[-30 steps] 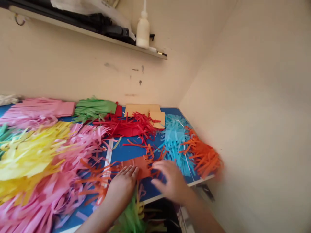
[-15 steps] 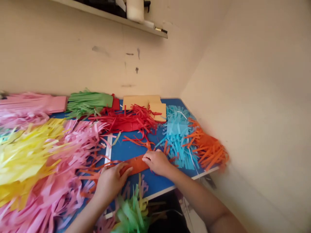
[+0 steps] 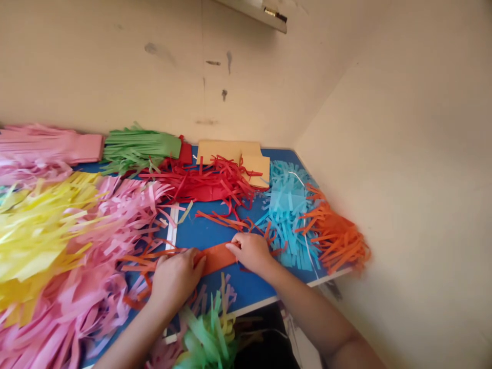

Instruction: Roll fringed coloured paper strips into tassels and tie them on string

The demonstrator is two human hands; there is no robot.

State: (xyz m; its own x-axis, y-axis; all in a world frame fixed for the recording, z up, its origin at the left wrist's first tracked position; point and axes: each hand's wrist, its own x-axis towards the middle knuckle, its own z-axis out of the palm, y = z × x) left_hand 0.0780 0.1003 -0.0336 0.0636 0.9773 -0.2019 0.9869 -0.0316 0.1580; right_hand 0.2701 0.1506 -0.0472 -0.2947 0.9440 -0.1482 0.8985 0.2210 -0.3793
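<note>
An orange fringed tissue-paper strip point(image 3: 217, 258) lies across the blue table, its uncut middle band stretched between my two hands. My left hand point(image 3: 177, 274) is closed on the band's left part, with loose orange fringe spreading out beyond it. At the band's right end my right hand point(image 3: 250, 252) pinches the paper between thumb and fingers. Red fringed paper point(image 3: 207, 185) lies just behind my hands. To the right of them are blue fringed paper point(image 3: 286, 205) and another orange fringed bundle point(image 3: 340, 233) at the table's edge.
Yellow fringed paper point(image 3: 42, 230) and pink fringed paper point(image 3: 103, 256) cover the left side. Green fringed paper point(image 3: 146, 146) and folded yellowish paper point(image 3: 230, 149) lie along the wall. Pale green strips point(image 3: 209, 333) hang at the near edge. A shelf point(image 3: 261, 15) juts out above.
The camera view has tilted down and shifted slightly. My left hand has slid a little along the orange band and turned over it; my right hand still pinches the other end.
</note>
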